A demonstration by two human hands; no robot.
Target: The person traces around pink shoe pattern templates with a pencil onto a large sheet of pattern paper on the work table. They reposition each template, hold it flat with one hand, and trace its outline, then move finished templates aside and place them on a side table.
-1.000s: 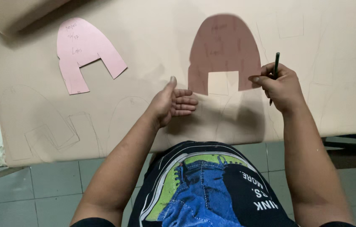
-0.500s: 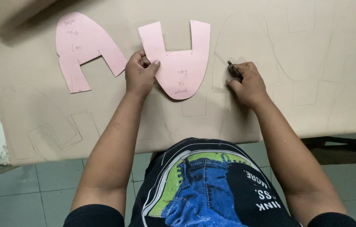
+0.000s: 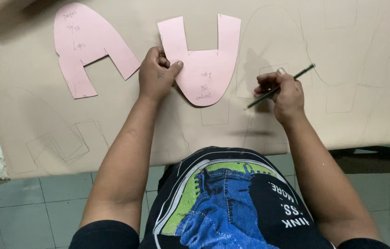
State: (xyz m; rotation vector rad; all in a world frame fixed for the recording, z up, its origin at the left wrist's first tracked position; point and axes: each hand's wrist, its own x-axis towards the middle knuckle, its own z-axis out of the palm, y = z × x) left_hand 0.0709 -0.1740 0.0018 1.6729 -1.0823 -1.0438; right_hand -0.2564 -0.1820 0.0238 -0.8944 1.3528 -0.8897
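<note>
The pink template [image 3: 206, 64] lies flat on the tan sheet [image 3: 342, 120] as before, its left edge pinched in the left hand's [image 3: 157, 74] grip, while the right hand [image 3: 283, 92], pinching its pencil [image 3: 280, 86], has lifted slightly rightward.

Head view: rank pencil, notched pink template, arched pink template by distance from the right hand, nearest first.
From the right hand:
1. Pencil, held in its fingers, slanting up to the right.
2. Notched pink template, to its left at centre, pinned by the left hand.
3. Arched pink template, far left on the beige sheet.
</note>
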